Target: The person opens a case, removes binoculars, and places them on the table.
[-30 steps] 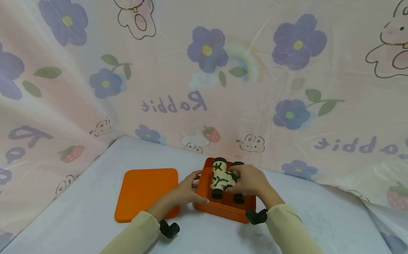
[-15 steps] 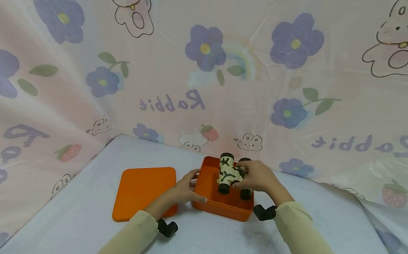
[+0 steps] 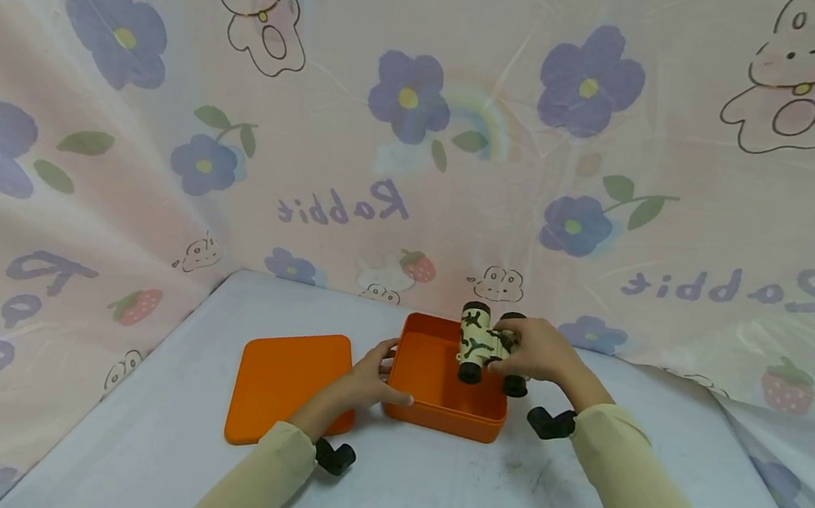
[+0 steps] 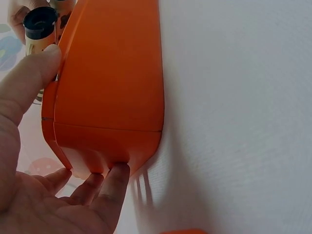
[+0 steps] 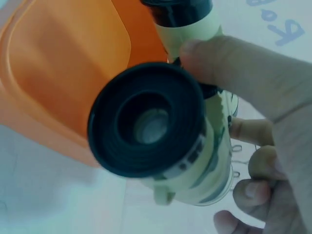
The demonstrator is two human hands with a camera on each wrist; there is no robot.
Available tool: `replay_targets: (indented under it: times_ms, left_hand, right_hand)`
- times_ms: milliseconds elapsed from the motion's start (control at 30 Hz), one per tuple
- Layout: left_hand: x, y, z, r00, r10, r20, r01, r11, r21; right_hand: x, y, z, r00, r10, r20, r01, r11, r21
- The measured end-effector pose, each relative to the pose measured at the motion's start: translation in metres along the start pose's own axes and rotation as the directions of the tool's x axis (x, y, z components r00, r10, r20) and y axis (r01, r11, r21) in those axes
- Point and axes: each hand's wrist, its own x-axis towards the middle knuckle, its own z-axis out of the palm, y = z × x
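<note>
My right hand [image 3: 543, 352] pinches a pair of toy binoculars [image 3: 474, 339], cream with camouflage patches and black ends, above the right side of an open orange box [image 3: 426, 418]. In the right wrist view one black eyepiece [image 5: 151, 122] faces the camera, the thumb lies on the middle bridge, and the other fingers are on the far side. My left hand [image 3: 366, 382] holds the box at its near left corner. In the left wrist view its thumb is at the rim and its fingertips [image 4: 117, 170] press the side wall. The box's visible inside is bare orange.
A flat orange lid [image 3: 290, 383] lies on the white table [image 3: 418, 490] left of the box, partly behind the left forearm. A printed curtain [image 3: 460, 193] hangs behind the table and along its left side. Each wrist carries a black mount [image 3: 550, 424].
My right hand has lifted the binoculars out of the box and moved them to the right. My left hand stays at the box's left corner.
</note>
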Motion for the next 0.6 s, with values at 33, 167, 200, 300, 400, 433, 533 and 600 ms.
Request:
replay_targets:
  times_ms: [33,167,200,300,400,433,533,600]
  left_hand:
    - [0.0,0.0,0.0,1.0,0.001,0.001,-0.001,1.0,-0.001]
    - [0.0,-0.001,0.0,1.0,-0.003,0.0,0.003,1.0,-0.007]
    - [0.001,-0.001,0.0,1.0,-0.006,-0.002,0.006,1.0,-0.006]
    - [0.001,-0.001,0.0,1.0,-0.007,-0.005,0.007,1.0,-0.008]
    - [0.0,0.0,0.0,1.0,-0.008,-0.006,0.008,1.0,-0.008]
    - [0.0,0.0,0.0,1.0,-0.009,-0.004,0.009,1.0,-0.009]
    - [0.0,0.0,0.0,1.0,-0.006,0.001,0.006,1.0,-0.005]
    - [-0.001,0.0,0.0,1.0,-0.002,0.005,0.002,1.0,-0.001]
  right_hand:
    - [-0.001,0.001,-0.001,1.0,0.001,-0.002,-0.001,1.0,-0.002]
    - [-0.004,0.006,-0.006,1.0,0.006,-0.004,-0.006,1.0,-0.007]
    - [-0.005,0.007,-0.007,1.0,0.005,-0.004,-0.005,1.0,-0.011]
    - [-0.009,0.013,-0.009,1.0,0.017,-0.008,-0.017,1.0,-0.02]
    - [-0.013,0.021,-0.009,0.999,0.03,-0.011,-0.03,0.999,-0.02]
    - [-0.014,0.023,-0.01,0.999,0.036,-0.013,-0.036,0.999,-0.017]
    - [-0.018,0.032,-0.011,0.999,0.038,-0.012,-0.038,0.999,-0.013]
    - [-0.021,0.037,-0.011,0.999,0.035,-0.013,-0.035,0.999,-0.016]
